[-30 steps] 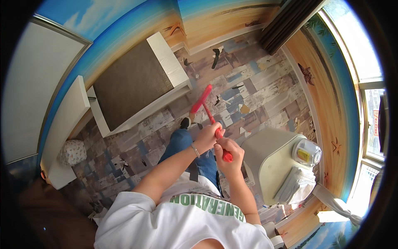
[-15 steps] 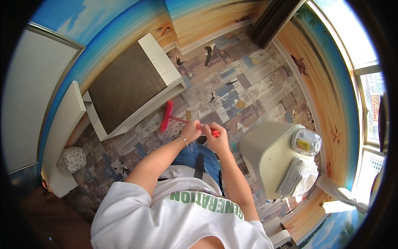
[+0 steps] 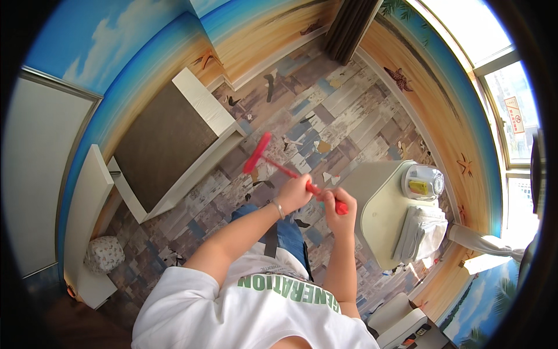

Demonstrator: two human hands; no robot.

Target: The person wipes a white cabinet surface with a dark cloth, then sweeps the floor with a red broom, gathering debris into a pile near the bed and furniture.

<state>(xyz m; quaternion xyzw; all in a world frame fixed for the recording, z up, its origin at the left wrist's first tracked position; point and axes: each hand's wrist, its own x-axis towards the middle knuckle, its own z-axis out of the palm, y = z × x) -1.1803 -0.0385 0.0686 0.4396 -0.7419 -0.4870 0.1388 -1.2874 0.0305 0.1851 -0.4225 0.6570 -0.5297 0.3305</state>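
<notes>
A red T-shaped tool (image 3: 280, 167) is gripped in both hands above a patchwork plank floor (image 3: 354, 116), its shaft slanting away from the person toward the upper left. The left hand (image 3: 294, 193) is wrapped around the shaft ahead, a pale bracelet (image 3: 279, 209) at its wrist; the right hand (image 3: 343, 220) is closed around the grip behind it, the thick handle end showing past the fingers. The tool's crossbar stands just beside the right-hand end of a low white unit (image 3: 206, 107) with a grey-brown panel; whether the bar touches the floor cannot be told.

Scraps lie scattered over the planks: a tan scrap (image 3: 322, 146) to the right of the crossbar, a white scrap (image 3: 330, 177) near the left edge of a pale table (image 3: 375, 232), and a long dark strip (image 3: 269, 87) beyond the unit's right end.

The table, at the person's right, carries a clear container (image 3: 422, 180) with something yellow in it at its far right corner, and a stack of folded pale cloths (image 3: 421, 232) along its right edge. A patterned white bundle (image 3: 104, 254) sits at far left, near the unit's left end. A beach mural (image 3: 139, 70) covers the walls, and a dark curtain (image 3: 349, 29) hangs at the far corner beside a bright window (image 3: 503, 116).
</notes>
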